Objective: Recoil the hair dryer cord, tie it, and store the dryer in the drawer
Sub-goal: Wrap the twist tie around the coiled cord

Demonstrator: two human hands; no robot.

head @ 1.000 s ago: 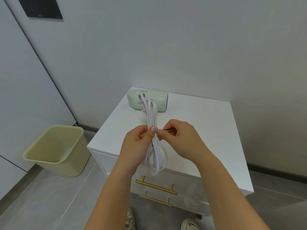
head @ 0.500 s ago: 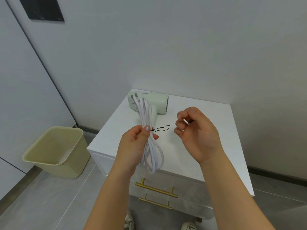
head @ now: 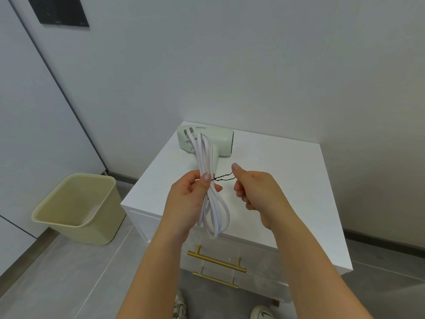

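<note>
Two grips above cabinet's (head: 289, 180) front edge: left fingers (head: 205, 180) around coiled cord (head: 217, 217), right fingers (head: 236, 168) tight on tie (head: 223, 177).

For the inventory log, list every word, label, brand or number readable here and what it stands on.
Hair dryer: small print on top of the barrel, too blurred to read.
Dark wall panel: faint marks near its lower edge, too small to read.
Cord, twist tie, bin, cabinet: no text seen.
</note>
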